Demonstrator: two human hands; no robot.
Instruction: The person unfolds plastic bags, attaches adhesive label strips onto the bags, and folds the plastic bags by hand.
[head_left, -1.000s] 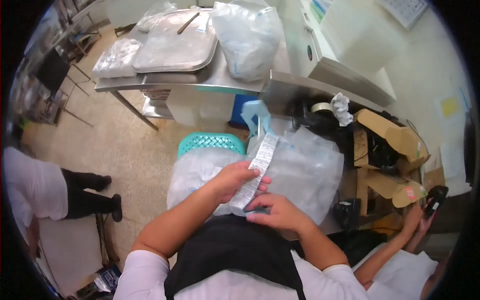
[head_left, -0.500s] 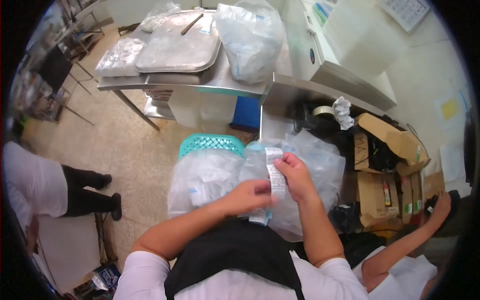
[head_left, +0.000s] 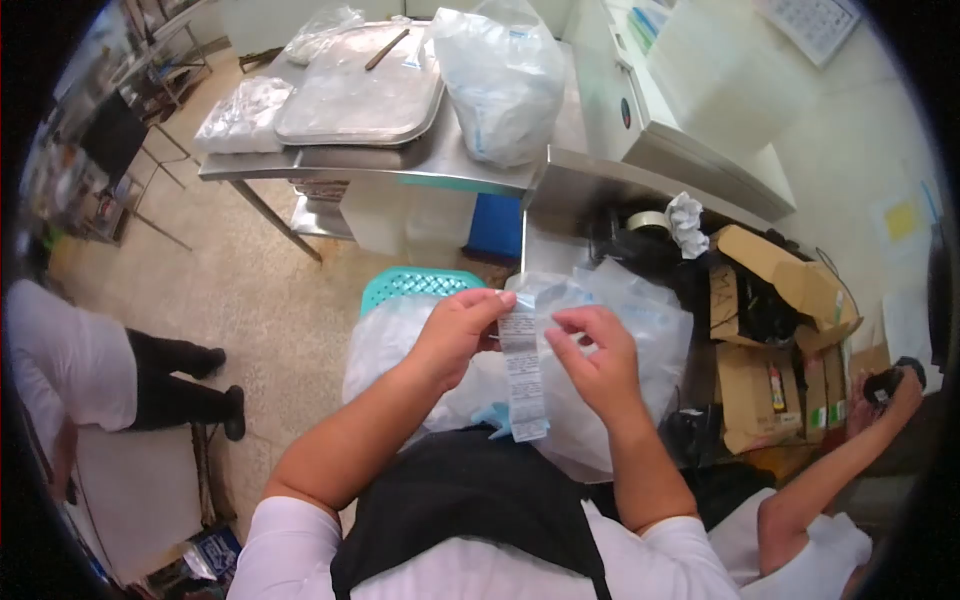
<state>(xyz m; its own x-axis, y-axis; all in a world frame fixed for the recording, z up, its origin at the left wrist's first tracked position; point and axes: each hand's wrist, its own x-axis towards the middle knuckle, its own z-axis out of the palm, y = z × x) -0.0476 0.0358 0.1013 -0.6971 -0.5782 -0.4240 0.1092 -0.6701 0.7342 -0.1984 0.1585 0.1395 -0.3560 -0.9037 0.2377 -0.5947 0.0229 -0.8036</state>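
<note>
A long white printed strip [head_left: 523, 375] hangs in front of the apron, its top end pinched between the thumb and fingers of my left hand [head_left: 462, 335]. Just right of the strip is my right hand [head_left: 600, 360], apart from it, with thumb and fingertips spaced and nothing visible between them. Under the hands lie clear plastic bags [head_left: 650, 340], and white bagged items [head_left: 385, 345] rest over the teal basket [head_left: 415, 283]. A light blue piece [head_left: 490, 414] shows beside the strip's lower end.
A steel table [head_left: 480, 178] carries metal trays [head_left: 365, 90] and a full plastic bag [head_left: 500, 85]. Cardboard boxes [head_left: 755, 395] and a tape roll [head_left: 648, 222] are at right. One person [head_left: 810, 525] at right holds a black object [head_left: 882, 386]; another person [head_left: 75, 360] stands at left.
The strip has moved left and hangs lower. My left hand has risen to its top end, while my right hand has let go of it. The blue piece now shows near my apron.
</note>
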